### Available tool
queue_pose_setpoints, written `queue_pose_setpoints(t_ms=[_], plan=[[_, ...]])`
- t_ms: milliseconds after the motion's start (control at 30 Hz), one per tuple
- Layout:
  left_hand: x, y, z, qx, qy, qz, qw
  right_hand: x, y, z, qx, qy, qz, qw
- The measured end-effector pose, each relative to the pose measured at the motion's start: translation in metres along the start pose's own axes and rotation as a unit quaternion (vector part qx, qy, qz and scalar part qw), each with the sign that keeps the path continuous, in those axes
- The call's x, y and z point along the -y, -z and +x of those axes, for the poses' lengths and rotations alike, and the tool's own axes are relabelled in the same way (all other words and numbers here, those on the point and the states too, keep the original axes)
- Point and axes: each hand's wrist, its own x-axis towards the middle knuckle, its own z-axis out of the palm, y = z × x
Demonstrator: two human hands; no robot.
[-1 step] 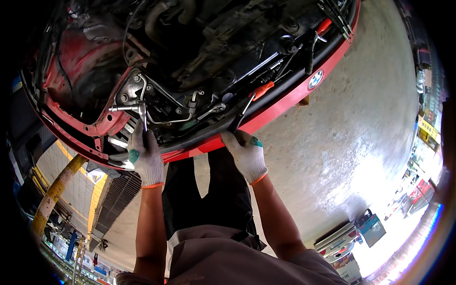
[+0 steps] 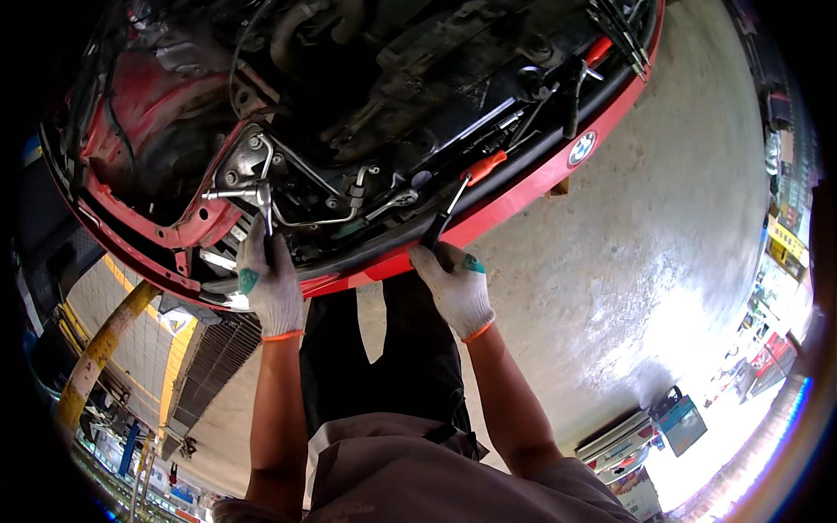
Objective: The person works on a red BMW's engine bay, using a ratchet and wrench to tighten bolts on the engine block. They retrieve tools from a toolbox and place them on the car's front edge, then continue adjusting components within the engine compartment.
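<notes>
My left hand, in a white knit glove, closes round the lower end of a chrome ratchet wrench. The wrench's head, with a bar pointing left, lies by a metal bracket at the front of the engine bay. My right hand, gloved alike, has its fingers closed at a black-handled tool over the red front edge. A metal shaft runs from that black part toward an orange-handled screwdriver; where one ends and the other begins I cannot tell. A bent metal pipe runs between the hands.
Along the front edge lie a combination wrench, pliers and other hand tools. The concrete floor stretches right. A yellow post stands at the left, and a teal box at the lower right.
</notes>
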Motion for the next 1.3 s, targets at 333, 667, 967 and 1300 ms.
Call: queue_pose_setpoints(t_ms=[333,667,967,1300], plan=[[0.027,-0.012,0.023,-0.079,-0.069,0.067,0.992,-0.012,0.021,-0.029,0.037,0.002,-0.068,0.997],[0.023,-0.024,0.025,-0.061,-0.006,0.044,0.997,-0.009,0.021,-0.047,0.04,0.016,-0.037,0.998],[0.011,-0.012,0.017,-0.045,0.006,-0.034,0.998,0.002,0.025,-0.054,0.06,0.012,-0.062,0.996],[-0.117,-0.012,-0.066,0.389,0.147,-0.412,0.811,0.025,0.013,-0.058,0.089,0.143,-0.089,0.982]])
